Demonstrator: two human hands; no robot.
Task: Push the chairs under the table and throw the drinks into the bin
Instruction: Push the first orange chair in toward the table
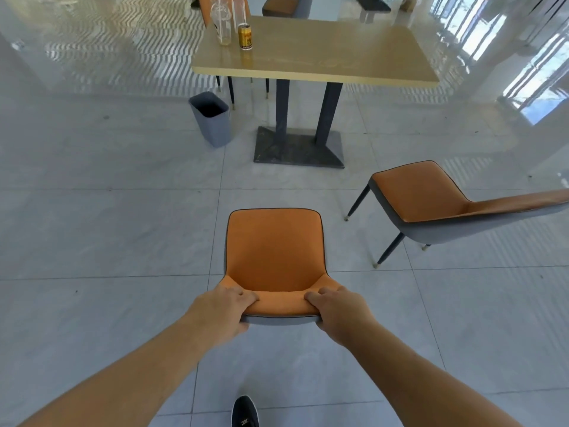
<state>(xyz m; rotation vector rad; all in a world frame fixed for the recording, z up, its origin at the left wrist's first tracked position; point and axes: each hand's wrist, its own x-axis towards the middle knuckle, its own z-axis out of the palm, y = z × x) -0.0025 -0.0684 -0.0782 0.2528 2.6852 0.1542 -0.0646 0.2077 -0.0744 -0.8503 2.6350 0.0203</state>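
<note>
An orange-seated chair with a grey shell (272,248) stands on the floor right in front of me, well short of the table. My left hand (220,312) and my right hand (340,314) both grip the top of its backrest. A second orange chair (421,195) stands to the right, turned sideways. The light wooden table (323,53) is farther ahead on a dark pedestal. On its far left corner stand a gold can (245,37) and two clear bottles (221,24), (239,9). A grey bin (211,118) sits on the floor left of the table's pedestal.
Glossy grey tiles stretch between me and the table. More orange chairs stand behind the table, one at its far left (204,7) and one farther back (280,4). My dark shoe (244,411) shows at the bottom edge. Bright windows line the right side.
</note>
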